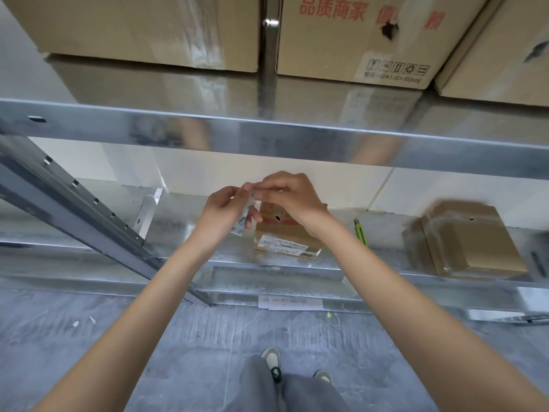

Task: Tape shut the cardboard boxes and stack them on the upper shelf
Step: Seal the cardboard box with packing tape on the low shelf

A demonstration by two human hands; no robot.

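Both hands are raised together in front of the lower shelf [184, 233]. My left hand [221, 208] and my right hand [286, 193] pinch a crumpled strip of clear tape [245, 214] that hangs between them. Just behind the hands a small cardboard box [285, 236] with white labels and a red band lies on the lower shelf. A second small cardboard box [472, 239] sits farther right on the same shelf. On the upper shelf [267, 132] stand three larger cardboard boxes: a left one [142, 28], a middle one [356, 40] with red print, and a right one [505, 55].
A yellow-green utility knife [360, 233] lies on the lower shelf between the two small boxes. A slanted metal upright [74, 212] crosses at left. A vertical post [270, 34] stands between the upper boxes. Grey floor and my shoes [271, 359] are below.
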